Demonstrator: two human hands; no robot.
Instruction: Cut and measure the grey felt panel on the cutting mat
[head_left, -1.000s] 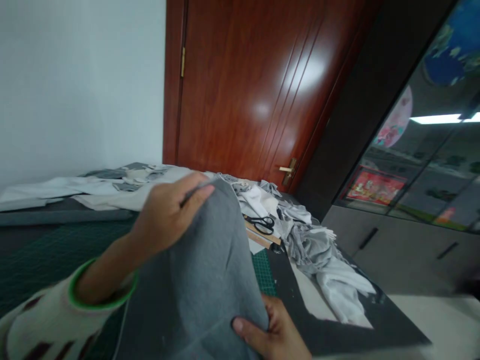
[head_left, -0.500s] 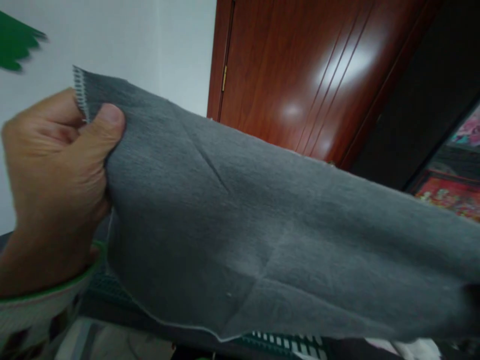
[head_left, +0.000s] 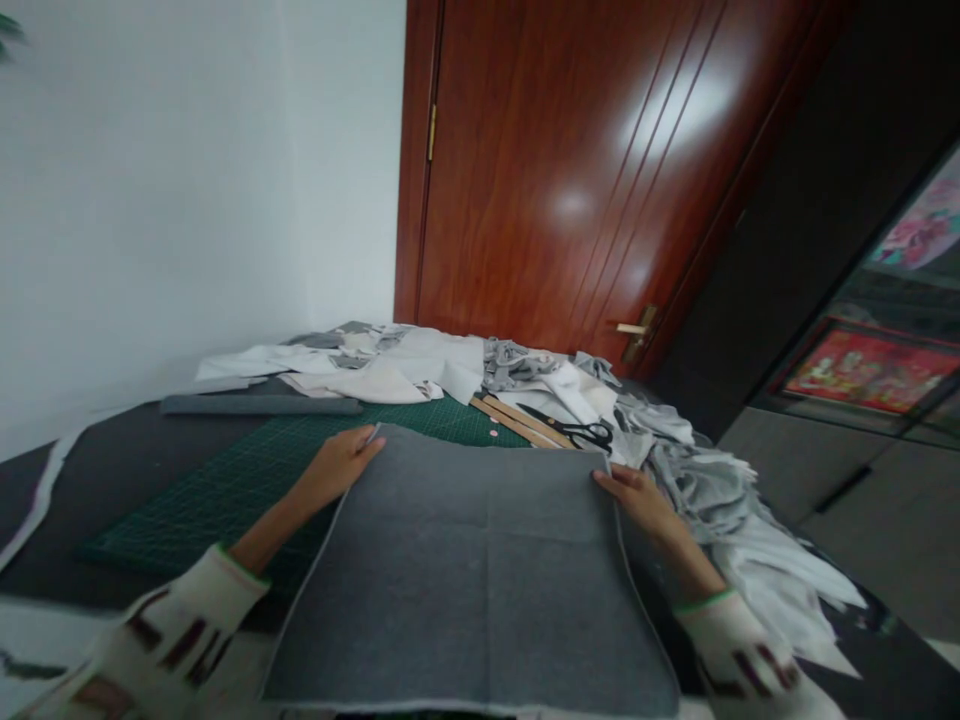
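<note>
and here the left hand (head_left: 355, 456) is pinching one far corner of the grey cloth (head_left: 480, 590), the right hand (head_left: 616, 482) gripping the other, fingers closing on both, presumably keeping it spread! it's stretching between them, partly hiding the green mat (head_left: 247, 480), showing pale edges, faint crossing creases.

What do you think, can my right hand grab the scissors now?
Probably not yet: your right hand is pinching the cloth near its corner. If it let go, likely yes, since the scissors lie just beyond, uncovered.
</note>
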